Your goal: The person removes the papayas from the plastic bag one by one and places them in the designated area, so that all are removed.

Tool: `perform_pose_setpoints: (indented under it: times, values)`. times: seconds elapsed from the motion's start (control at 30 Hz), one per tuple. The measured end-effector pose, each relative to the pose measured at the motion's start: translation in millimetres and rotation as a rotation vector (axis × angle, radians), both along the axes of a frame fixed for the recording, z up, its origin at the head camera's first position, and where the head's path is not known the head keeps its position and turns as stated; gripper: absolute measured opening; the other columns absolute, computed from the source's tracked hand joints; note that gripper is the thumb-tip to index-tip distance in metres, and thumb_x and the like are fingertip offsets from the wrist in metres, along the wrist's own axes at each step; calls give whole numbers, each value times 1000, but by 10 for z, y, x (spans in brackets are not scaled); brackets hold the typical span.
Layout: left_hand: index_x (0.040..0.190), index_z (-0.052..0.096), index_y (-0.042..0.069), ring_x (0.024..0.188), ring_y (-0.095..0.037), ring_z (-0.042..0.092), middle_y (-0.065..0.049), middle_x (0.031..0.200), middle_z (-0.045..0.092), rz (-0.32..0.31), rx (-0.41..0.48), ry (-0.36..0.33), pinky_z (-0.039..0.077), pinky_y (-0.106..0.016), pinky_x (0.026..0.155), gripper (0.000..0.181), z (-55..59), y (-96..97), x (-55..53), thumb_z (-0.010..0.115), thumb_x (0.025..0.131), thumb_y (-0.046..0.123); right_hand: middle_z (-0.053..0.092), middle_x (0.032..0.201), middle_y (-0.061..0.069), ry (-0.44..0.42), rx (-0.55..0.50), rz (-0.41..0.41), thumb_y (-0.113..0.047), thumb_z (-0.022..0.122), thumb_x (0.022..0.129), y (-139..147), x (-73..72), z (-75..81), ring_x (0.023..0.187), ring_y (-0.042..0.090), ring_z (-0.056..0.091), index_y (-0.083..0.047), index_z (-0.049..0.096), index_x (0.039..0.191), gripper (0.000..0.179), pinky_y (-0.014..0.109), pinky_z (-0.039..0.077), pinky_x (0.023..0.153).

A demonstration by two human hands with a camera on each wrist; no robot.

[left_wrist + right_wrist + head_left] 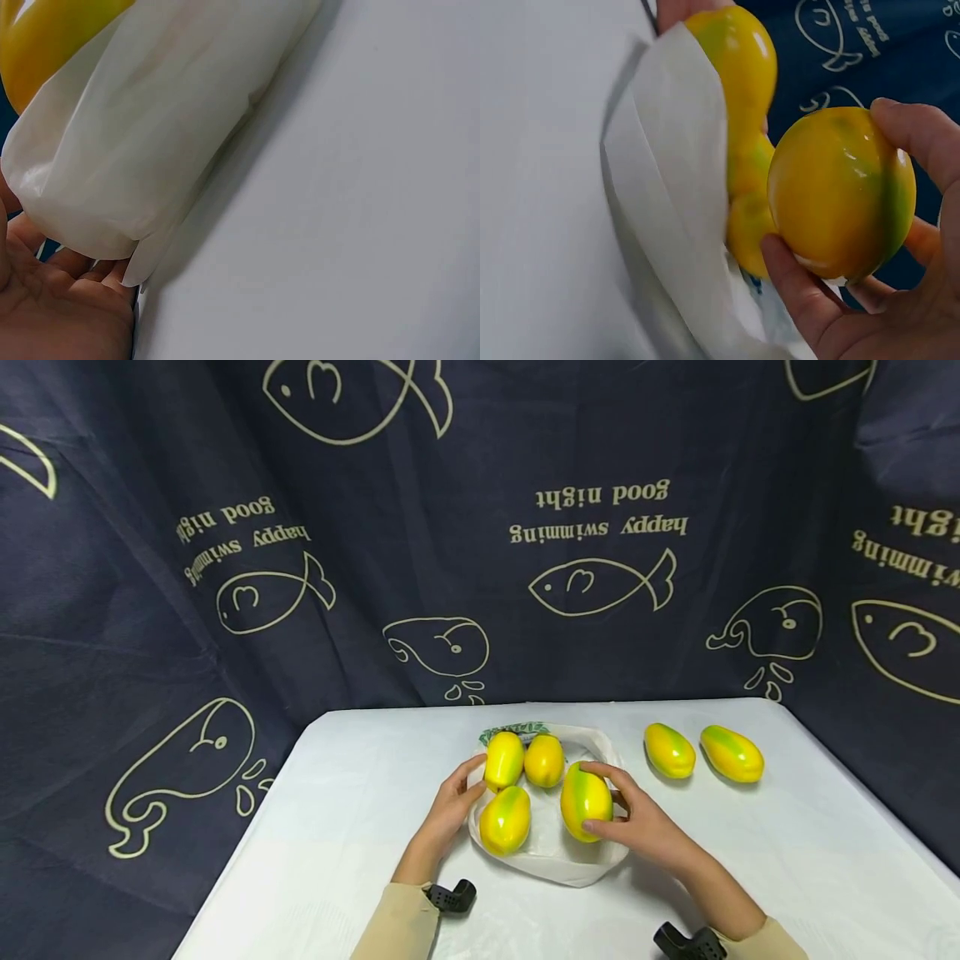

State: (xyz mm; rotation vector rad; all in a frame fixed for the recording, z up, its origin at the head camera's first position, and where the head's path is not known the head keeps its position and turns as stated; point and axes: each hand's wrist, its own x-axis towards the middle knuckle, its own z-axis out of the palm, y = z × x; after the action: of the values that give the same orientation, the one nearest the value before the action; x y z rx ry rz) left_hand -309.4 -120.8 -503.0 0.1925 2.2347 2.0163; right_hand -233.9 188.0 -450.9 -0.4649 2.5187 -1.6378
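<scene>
A white plastic bag [551, 864] lies with its mouth spread wide, green print at its far rim. Inside it sit a yellow-green papaya [506, 820] at the near left and two more at the back, one the left papaya [504, 760], the other the right papaya [544, 761]. My left hand [452, 802] holds the bag's left rim; the left wrist view shows its fingers partly hidden behind the plastic [142, 150]. With thumb and fingers, my right hand [637, 814] grips another papaya [840, 191] over the bag's right side.
Two more papayas lie on the white table [360, 793] right of the bag: one nearer papaya [670, 751] and one farther right papaya [732, 754]. A dark curtain [450, 527] with fish and whale drawings hangs behind the table and along its sides.
</scene>
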Motion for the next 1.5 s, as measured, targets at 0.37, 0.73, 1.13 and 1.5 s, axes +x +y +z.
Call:
perform_pose_setpoints:
  times: [0.37, 0.73, 1.13, 1.5]
  values:
    - [144, 53, 28, 157, -30, 10, -2, 166, 28, 2, 3, -9, 8, -52, 128, 48, 0, 16, -6, 56, 99, 15, 27, 156, 11, 228, 54, -49, -16, 73, 90, 423, 51, 1, 136, 47, 38, -20, 42, 149, 68, 16, 53, 86]
    - [146, 51, 23, 157, -32, 10, -5, 166, 27, -3, 2, 9, 7, -53, 128, 49, -16, -7, 2, 56, 99, 13, 24, 154, 16, 162, 161, -146, -14, 73, 88, 782, 148, 48, 134, 51, 37, -20, 34, 152, 75, 33, 53, 87]
    - [146, 51, 24, 157, -33, 9, -5, 166, 27, -8, 3, 8, 7, -53, 128, 49, -3, 0, -9, 55, 99, 13, 28, 155, 2, 249, 232, -238, -6, 71, 84, 1174, 216, -122, 121, -22, 21, -17, 41, 149, 72, 11, 36, 82]
    - [145, 52, 26, 157, -31, 11, -4, 166, 28, 5, -12, -6, 9, -51, 128, 48, -7, 9, -8, 55, 99, 14, 28, 150, -21, 295, 231, -275, -5, 70, 85, 1379, 252, -259, 121, -27, 18, -16, 44, 148, 68, 4, 21, 84]
